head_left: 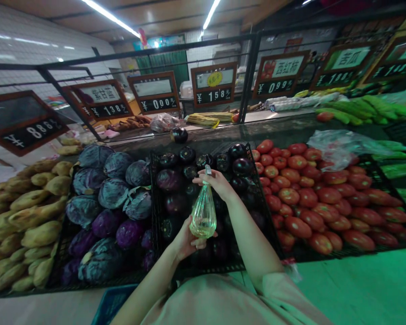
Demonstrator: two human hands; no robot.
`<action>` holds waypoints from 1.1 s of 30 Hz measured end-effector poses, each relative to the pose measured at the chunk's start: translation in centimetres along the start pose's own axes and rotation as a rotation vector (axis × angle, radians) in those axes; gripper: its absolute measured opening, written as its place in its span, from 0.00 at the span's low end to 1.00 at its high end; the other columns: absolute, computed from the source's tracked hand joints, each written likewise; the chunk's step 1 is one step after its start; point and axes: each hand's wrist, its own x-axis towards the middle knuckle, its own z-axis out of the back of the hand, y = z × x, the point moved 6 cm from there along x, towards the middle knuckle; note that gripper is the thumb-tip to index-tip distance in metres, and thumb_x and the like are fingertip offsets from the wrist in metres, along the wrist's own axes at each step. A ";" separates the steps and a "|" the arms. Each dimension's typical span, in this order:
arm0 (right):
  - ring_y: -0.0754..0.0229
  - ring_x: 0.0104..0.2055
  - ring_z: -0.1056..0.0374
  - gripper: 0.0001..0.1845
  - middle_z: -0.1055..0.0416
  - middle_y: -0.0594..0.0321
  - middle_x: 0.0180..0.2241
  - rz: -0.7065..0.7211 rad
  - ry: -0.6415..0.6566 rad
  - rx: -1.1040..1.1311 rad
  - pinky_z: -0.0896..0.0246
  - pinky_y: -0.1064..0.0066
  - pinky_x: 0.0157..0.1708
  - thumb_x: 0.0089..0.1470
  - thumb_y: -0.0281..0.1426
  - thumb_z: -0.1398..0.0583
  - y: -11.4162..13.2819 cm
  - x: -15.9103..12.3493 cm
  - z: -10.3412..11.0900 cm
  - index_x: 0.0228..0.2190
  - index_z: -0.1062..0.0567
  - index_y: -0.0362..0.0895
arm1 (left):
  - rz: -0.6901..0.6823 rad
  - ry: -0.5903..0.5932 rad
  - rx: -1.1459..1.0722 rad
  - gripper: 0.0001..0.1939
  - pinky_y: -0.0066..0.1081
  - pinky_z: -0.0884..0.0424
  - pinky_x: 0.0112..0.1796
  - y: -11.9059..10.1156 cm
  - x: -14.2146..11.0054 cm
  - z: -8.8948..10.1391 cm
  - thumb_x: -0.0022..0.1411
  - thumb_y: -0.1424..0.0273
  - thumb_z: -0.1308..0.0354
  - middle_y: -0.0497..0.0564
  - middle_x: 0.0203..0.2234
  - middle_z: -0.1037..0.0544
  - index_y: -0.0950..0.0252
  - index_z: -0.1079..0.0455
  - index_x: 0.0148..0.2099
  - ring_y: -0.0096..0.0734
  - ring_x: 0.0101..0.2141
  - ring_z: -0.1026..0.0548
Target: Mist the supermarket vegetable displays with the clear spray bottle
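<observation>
A clear, ribbed, teardrop-shaped spray bottle (203,216) is upright in front of me, with a little liquid low inside it. My left hand (186,239) cups its wide base from below and the side, fingers curled round it. At the top, my right hand (216,183) is closed round the narrow neck, by the grey spray head (208,170). Directly beneath and behind the bottle is a black crate (154,207) of dark round eggplants (169,180). My forearms partly cover the nearer eggplants.
Red and purple cabbages (113,194) fill the crate to the left, beside piled potatoes (30,216). Tomatoes (311,198) lie on the right, partly under a plastic bag (345,144). Price signs (214,85) hang from a black rail (149,52). A blue bin (111,304) stands low at left.
</observation>
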 end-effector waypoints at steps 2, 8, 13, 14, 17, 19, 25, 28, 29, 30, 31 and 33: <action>0.58 0.29 0.34 0.16 0.31 0.59 0.23 -0.024 -0.015 -0.007 0.43 0.68 0.30 0.39 0.37 0.45 0.3 -0.2 0.4 0.31 0.35 0.39 | -0.005 0.010 0.015 0.25 0.20 0.58 0.17 -0.1 0.5 -0.3 0.51 0.54 0.70 0.59 0.31 0.31 0.64 0.44 0.42 0.10 0.11 0.51; 0.59 0.28 0.34 0.15 0.31 0.61 0.21 0.003 -0.046 0.009 0.42 0.68 0.31 0.38 0.37 0.44 0.9 -0.4 2.1 0.29 0.35 0.40 | 0.035 0.019 0.034 0.25 0.20 0.59 0.16 0.1 1.6 -1.3 0.50 0.53 0.69 0.58 0.30 0.31 0.62 0.45 0.44 0.10 0.11 0.51; 0.60 0.30 0.34 0.13 0.31 0.62 0.24 0.110 -0.083 0.015 0.44 0.69 0.34 0.39 0.35 0.44 1.1 -0.5 4.6 0.28 0.35 0.41 | 0.078 0.048 0.037 0.27 0.20 0.59 0.17 0.4 2.8 -1.9 0.51 0.53 0.70 0.60 0.31 0.31 0.65 0.43 0.42 0.10 0.11 0.53; 0.60 0.29 0.34 0.13 0.31 0.62 0.24 0.104 -0.089 0.022 0.43 0.70 0.33 0.39 0.36 0.45 1.0 -0.7 5.0 0.28 0.35 0.41 | 0.083 0.054 0.038 0.27 0.20 0.60 0.17 0.5 3.0 -1.9 0.51 0.53 0.70 0.60 0.31 0.31 0.65 0.43 0.42 0.10 0.11 0.53; 0.60 0.26 0.34 0.15 0.31 0.61 0.21 0.028 -0.111 0.031 0.42 0.69 0.29 0.39 0.38 0.46 0.6 -1.2 5.7 0.30 0.36 0.41 | 0.107 0.069 0.038 0.26 0.20 0.60 0.17 0.9 3.7 -2.1 0.51 0.53 0.70 0.60 0.32 0.32 0.64 0.43 0.42 0.10 0.11 0.53; 0.60 0.25 0.34 0.16 0.31 0.60 0.21 -0.007 -0.113 0.030 0.42 0.69 0.28 0.40 0.38 0.46 0.5 -1.5 5.9 0.31 0.36 0.41 | 0.122 0.076 0.036 0.26 0.21 0.60 0.18 1.1 4.0 -2.3 0.51 0.53 0.70 0.61 0.33 0.32 0.63 0.44 0.43 0.10 0.11 0.53; 0.60 0.29 0.34 0.14 0.31 0.62 0.22 0.107 -0.140 -0.025 0.44 0.69 0.34 0.38 0.35 0.44 1.8 -1.6 7.4 0.30 0.36 0.41 | 0.137 0.116 0.035 0.26 0.21 0.60 0.18 1.4 4.7 -3.0 0.51 0.53 0.71 0.61 0.33 0.32 0.62 0.44 0.42 0.09 0.11 0.54; 0.61 0.28 0.34 0.15 0.32 0.64 0.23 0.141 -0.164 0.004 0.44 0.69 0.34 0.38 0.35 0.44 2.2 -1.9 8.0 0.31 0.37 0.41 | 0.147 0.136 0.034 0.25 0.21 0.60 0.18 1.6 5.0 -3.4 0.51 0.53 0.71 0.61 0.33 0.32 0.61 0.43 0.40 0.09 0.11 0.54; 0.61 0.28 0.34 0.16 0.32 0.64 0.23 0.145 -0.180 0.014 0.43 0.69 0.32 0.39 0.35 0.44 2.3 -2.1 8.2 0.32 0.38 0.42 | 0.152 0.138 0.037 0.25 0.21 0.60 0.18 1.7 5.0 -3.6 0.51 0.53 0.71 0.60 0.33 0.32 0.61 0.44 0.41 0.09 0.11 0.54; 0.61 0.27 0.34 0.16 0.32 0.65 0.22 0.144 -0.198 0.020 0.42 0.70 0.31 0.39 0.35 0.45 2.2 -2.3 8.3 0.33 0.39 0.42 | 0.156 0.138 0.041 0.25 0.21 0.60 0.18 1.8 5.1 -3.7 0.51 0.53 0.71 0.60 0.33 0.32 0.61 0.44 0.41 0.09 0.11 0.54; 0.61 0.26 0.33 0.17 0.32 0.65 0.21 0.138 -0.211 0.022 0.42 0.70 0.28 0.39 0.36 0.45 2.2 -2.6 8.3 0.34 0.39 0.42 | 0.161 0.135 0.046 0.25 0.21 0.60 0.18 1.9 5.1 -3.8 0.51 0.53 0.71 0.60 0.32 0.32 0.61 0.44 0.42 0.09 0.11 0.54; 0.60 0.24 0.33 0.18 0.33 0.66 0.19 0.115 -0.220 0.018 0.42 0.71 0.25 0.40 0.37 0.46 1.9 -3.2 8.2 0.35 0.40 0.43 | 0.169 0.129 0.053 0.26 0.21 0.60 0.18 2.2 5.1 -3.9 0.51 0.53 0.71 0.59 0.32 0.32 0.61 0.45 0.43 0.09 0.11 0.54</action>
